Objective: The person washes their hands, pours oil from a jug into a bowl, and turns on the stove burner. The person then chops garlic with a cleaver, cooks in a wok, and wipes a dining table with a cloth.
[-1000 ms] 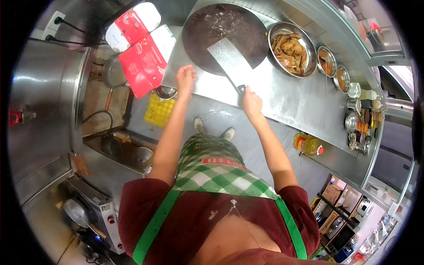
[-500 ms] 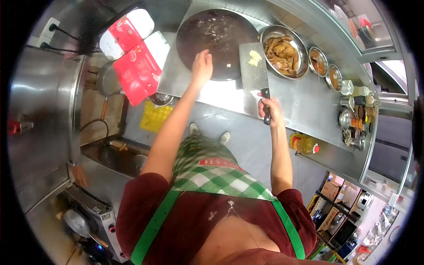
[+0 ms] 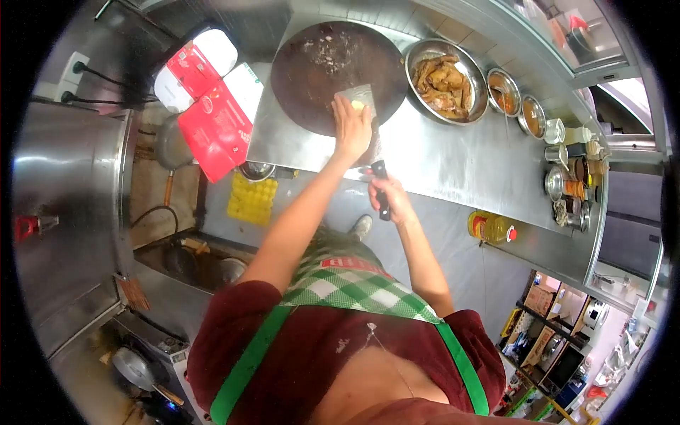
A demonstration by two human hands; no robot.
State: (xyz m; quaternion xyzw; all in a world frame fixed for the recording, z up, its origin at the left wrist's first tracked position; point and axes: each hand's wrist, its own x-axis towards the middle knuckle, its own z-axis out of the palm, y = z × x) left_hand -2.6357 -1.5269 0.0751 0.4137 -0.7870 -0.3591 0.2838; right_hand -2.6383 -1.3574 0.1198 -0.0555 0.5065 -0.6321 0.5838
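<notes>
My right hand (image 3: 394, 198) is closed round the black handle of a cleaver (image 3: 374, 150). The blade lies near the front edge of the round dark chopping board (image 3: 297, 78). Some pale yellow chopped pieces (image 3: 358, 105) show on the blade. My left hand (image 3: 353, 131) lies over the blade's left side, fingers stretched out beside those pieces. Whitish scraps (image 3: 331, 57) are scattered on the board's far part.
Right of the board stands a steel bowl (image 3: 482, 91) of browned meat. Two smaller bowls of sauce and several jars follow along the steel counter (image 3: 453, 163). A red carton (image 3: 216, 127) is at the left. An oil bottle (image 3: 494, 228) stands below the counter.
The cleaver has moved left from beside the meat bowl to the board's front edge, its handle now lower. My left hand has moved right and down onto the blade.
</notes>
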